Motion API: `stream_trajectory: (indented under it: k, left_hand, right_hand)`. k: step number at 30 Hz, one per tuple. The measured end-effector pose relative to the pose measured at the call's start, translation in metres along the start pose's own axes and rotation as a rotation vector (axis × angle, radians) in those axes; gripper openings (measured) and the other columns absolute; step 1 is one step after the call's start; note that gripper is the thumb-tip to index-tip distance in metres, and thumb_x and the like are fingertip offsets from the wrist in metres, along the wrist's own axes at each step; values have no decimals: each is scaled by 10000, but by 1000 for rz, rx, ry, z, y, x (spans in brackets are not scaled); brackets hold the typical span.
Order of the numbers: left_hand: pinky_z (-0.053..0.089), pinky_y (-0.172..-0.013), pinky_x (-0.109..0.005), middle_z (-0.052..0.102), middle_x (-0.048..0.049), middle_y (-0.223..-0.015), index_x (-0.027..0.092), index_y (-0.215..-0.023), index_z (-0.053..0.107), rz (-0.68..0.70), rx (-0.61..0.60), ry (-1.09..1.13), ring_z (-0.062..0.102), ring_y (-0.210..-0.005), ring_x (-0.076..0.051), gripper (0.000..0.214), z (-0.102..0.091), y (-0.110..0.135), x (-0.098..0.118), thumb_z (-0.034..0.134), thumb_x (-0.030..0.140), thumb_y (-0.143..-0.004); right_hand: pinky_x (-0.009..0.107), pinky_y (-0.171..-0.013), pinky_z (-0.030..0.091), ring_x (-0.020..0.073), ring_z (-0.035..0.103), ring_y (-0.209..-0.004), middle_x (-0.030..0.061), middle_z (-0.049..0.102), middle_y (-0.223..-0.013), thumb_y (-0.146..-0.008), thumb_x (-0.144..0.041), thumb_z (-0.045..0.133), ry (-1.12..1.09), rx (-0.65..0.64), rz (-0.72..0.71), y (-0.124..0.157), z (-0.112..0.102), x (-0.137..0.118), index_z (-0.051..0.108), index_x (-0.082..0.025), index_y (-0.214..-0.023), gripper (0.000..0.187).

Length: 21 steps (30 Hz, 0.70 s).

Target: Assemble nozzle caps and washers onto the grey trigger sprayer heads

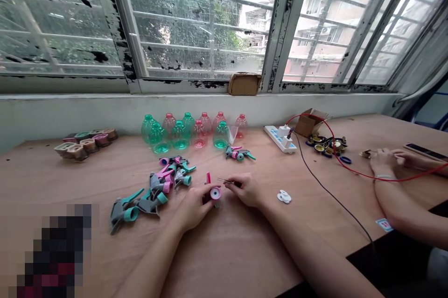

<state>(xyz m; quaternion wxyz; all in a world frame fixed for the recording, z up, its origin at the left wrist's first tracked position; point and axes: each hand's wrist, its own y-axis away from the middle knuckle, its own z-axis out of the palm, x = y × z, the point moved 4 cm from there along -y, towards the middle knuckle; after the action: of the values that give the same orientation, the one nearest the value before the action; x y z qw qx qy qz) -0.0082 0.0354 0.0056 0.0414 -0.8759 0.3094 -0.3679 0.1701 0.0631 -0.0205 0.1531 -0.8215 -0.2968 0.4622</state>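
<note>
My left hand [196,205] is closed around a pink and grey trigger spray head [215,193], whose round collar opening faces me. Just right of it, my right hand [247,189] pinches thin metal tweezers [226,180], their tips pointing left near the spray head. To the left lies a loose pile of grey spray heads [154,195] with teal or pink collars and triggers. A few more spray heads [240,154] rest farther back. Several small white discs [284,196] lie to the right of my right hand.
Green and pink clear bottles [180,135] stand along the wall. A white power strip [280,139] with a dark cable and red cord sits at right. Stacked small containers [87,143] are back left. A co-worker's hands [385,162] work at right near dark and gold round parts [327,145].
</note>
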Motion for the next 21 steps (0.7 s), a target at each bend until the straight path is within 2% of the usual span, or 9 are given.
stream_trajectory:
  k: [2, 5, 9, 12, 14, 17, 21]
  left_hand:
    - [489, -842, -279, 694, -31, -1116, 245, -1207, 617, 9, 16, -13, 645, -965, -193, 427, 1, 0, 0, 535, 131, -804]
    - [469, -890, -295, 671, -40, -1170, 243, -1238, 593, 0, 33, -32, 621, -1031, -202, 467, 1, 0, -3, 542, 126, -789]
    - [463, -887, -305, 651, -53, -1203, 229, -1287, 546, -30, 20, -33, 615, -1021, -206, 474, 0, 0, -6, 534, 177, -815]
    - [473, -828, -281, 669, -48, -1135, 216, -1298, 512, -52, 27, -2, 626, -943, -190, 476, -2, 0, -5, 536, 206, -824]
    - [474, -757, -259, 690, -34, -1025, 207, -1215, 555, -63, 35, 10, 629, -853, -176, 399, -2, 0, -4, 540, 210, -817]
    - [464, -699, -250, 698, -20, -913, 204, -1097, 615, -77, 29, 3, 622, -768, -168, 289, -2, 0, -4, 533, 211, -819]
    - [468, -796, -286, 705, -49, -1035, 210, -1148, 629, -87, 83, -22, 633, -898, -204, 328, -5, 0, -6, 539, 237, -833]
  right_hand:
    - [233, -628, 459, 148, 618, -680, 53, 733, -843, -900, -313, 553, -5, -16, -11, 0, -1, 0, 725, -195, -996, 230]
    - [215, -612, 441, 123, 604, -636, 33, 733, -803, -906, -305, 549, 27, -19, -16, -1, -2, 0, 698, -195, -1119, 282]
    - [216, -605, 418, 110, 571, -612, 31, 720, -791, -886, -276, 579, 105, -24, -9, 0, -4, -1, 684, -195, -1152, 298]
    - [216, -593, 427, 104, 540, -574, 14, 701, -772, -847, -288, 624, 107, -54, 12, 1, -2, 0, 618, -212, -1246, 407]
    - [213, -590, 438, 98, 535, -556, 2, 697, -791, -839, -282, 628, 82, -55, 24, 2, -2, 1, 578, -234, -1284, 450]
    - [216, -615, 458, 109, 588, -590, 5, 712, -796, -873, -260, 578, 9, -10, 19, 3, -3, 0, 626, -233, -1185, 317]
    - [223, -639, 461, 135, 634, -654, 25, 721, -770, -896, -262, 557, -4, 14, -26, 3, -6, -5, 695, -211, -1031, 200]
